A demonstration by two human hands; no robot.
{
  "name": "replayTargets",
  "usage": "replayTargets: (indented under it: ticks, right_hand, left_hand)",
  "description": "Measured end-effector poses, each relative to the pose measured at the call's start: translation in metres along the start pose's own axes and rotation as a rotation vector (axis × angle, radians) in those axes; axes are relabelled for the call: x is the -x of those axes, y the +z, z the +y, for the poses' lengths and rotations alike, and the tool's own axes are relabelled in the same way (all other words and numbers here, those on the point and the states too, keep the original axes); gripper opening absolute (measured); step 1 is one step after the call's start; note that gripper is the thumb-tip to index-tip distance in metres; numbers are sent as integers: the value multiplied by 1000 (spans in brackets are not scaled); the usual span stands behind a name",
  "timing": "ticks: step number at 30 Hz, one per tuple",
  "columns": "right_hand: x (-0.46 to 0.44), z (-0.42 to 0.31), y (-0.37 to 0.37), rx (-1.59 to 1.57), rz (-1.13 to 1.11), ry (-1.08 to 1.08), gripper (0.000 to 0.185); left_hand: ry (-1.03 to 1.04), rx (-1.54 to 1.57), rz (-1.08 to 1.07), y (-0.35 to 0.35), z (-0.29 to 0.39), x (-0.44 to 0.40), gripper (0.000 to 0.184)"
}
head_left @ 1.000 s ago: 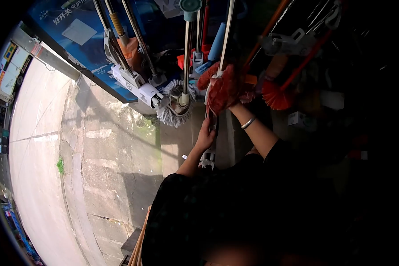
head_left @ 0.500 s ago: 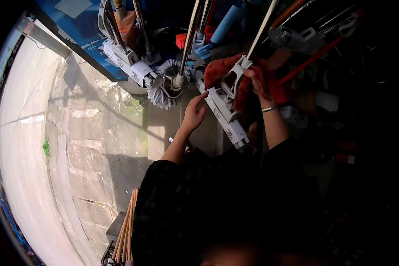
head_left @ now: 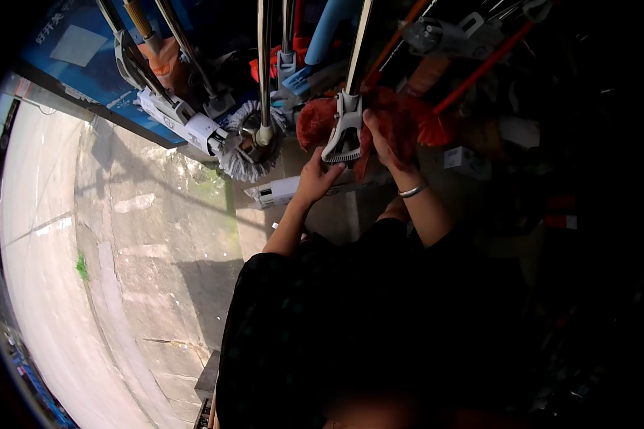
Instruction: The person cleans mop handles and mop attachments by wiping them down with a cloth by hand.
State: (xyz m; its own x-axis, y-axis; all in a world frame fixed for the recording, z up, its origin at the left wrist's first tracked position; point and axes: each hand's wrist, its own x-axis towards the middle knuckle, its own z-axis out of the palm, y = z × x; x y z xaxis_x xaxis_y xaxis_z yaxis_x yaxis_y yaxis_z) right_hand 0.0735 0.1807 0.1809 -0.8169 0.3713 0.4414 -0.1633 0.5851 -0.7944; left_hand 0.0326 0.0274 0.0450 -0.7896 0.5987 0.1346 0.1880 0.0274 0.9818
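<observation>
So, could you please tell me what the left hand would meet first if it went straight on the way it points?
The left hand would probably meet the grey mop bracket first, with red plush just beyond, though depth is unclear.

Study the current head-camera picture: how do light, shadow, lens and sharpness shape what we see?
Head view: pavement at left brightly sunlit, partly shadowed; head view: right side near black, and dark clothing showing little detail; head view: left edge curved, apparently by lens distortion; head view: bottom centre blurred, while left hand and right hand look fairly clear.
</observation>
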Motion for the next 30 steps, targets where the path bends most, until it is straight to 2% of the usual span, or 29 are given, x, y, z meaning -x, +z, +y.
replayTargets:
  ticks: [1,2,3,6,7,8,10,11,12,13,14,15,18,19,22,23,24,26,28,30]
  right_hand:
    - [13,28,3,-329,12,75,23]
    - [26,55,5,-659,49,145,22]
    - [37,90,7,-298,239,222,23]
    - [30,11,3,160,352,274,32]
    - [33,12,4,158,244,532,33]
    - [41,10,5,177,142,524,32]
    - [52,1,15,102,-188,255,31]
    - [56,4,27,-31,-303,148,31]
    - [63,14,51,-453,-239,126,33]
    - [69,23,76,-876,-200,87,35]
    - [72,27,82,-1068,-205,100,34]
    - [77,31,86,-1196,-209,154,34]
    - [92,43,89,-1651,-224,291,34]
    - [96,46,89,-1831,-233,311,34]
    - [97,51,91,-2296,-284,302,34]
    - [96,54,92,-2385,-300,279,35]
    - [92,55,94,-2315,-283,290,35]
    - [85,58,94,-1930,-224,309,37]
    - [81,59,94,-1644,-210,337,40]
    - [85,61,94,-1495,-219,370,42]
  left_hand:
    - [-1,85,43,1,-19,-5,31]
    - [-74,13,27,-9,-15,-6,23]
    - [-114,40,28,-15,-21,-8,21]
    - [-114,67,30,-33,-61,-11,21]
    - [-80,87,43,-38,-63,-13,21]
    - [-82,67,17,-42,-65,-12,21]
    - [-87,214,44,-49,-57,-8,21]
    - [-153,199,12,-54,-61,-8,21]
    - [-157,174,-11,-52,-60,-8,21]
    - [-77,221,57,-45,-58,-7,21]
    - [6,271,126,-42,-56,-6,20]
    - [5,254,109,-43,-52,-6,20]
    - [-194,280,105,-47,-39,-4,21]
    - [-70,141,75,-53,-51,-5,25]
    - [-81,235,111,-45,-56,-5,26]
    - [-149,202,21,-53,-61,-4,23]
    - [-158,196,14,-51,-57,-2,23]
    - [-116,271,75,-39,-50,-2,19]
    - [-78,34,111,-40,-100,7,15]
    - [-134,-27,16,-42,-118,9,22]
